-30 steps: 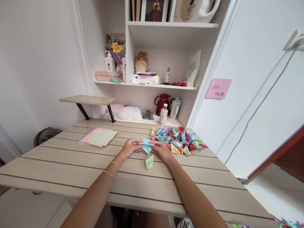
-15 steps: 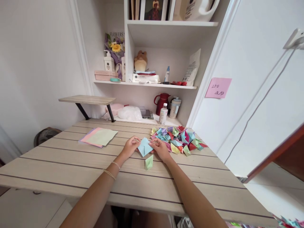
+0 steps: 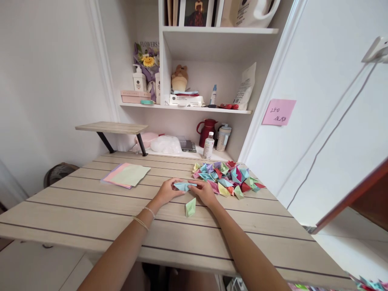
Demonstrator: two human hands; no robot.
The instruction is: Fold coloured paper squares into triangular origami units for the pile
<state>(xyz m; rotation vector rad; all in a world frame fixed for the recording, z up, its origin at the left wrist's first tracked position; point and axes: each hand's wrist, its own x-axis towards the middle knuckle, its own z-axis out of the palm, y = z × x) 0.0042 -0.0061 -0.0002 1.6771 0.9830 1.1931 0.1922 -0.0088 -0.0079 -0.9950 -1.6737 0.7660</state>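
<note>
A piece of light-blue folded paper is held between both hands above the middle of the table. My left hand pinches its left end, thumb toward me and fingers behind. On the other end, my right hand grips the paper with thumb and fingers closed. The paper now looks like a narrow, wide shape with slanting folds; its far side is hidden by the fingers. Just in front of the hands lies a small green folded paper boat. Beyond my right hand spreads a pile of colourful folded paper boats.
A stack of coloured paper sheets lies on the slatted table to the left. Behind it stands a small raised shelf. At the back are a clear bottle, a red jug and a plastic bag.
The blue paper went from a partly folded form to a flat diamond, then to a narrow folded strip. Both hands stayed at nearly the same spot, fingers shifting around it.
</note>
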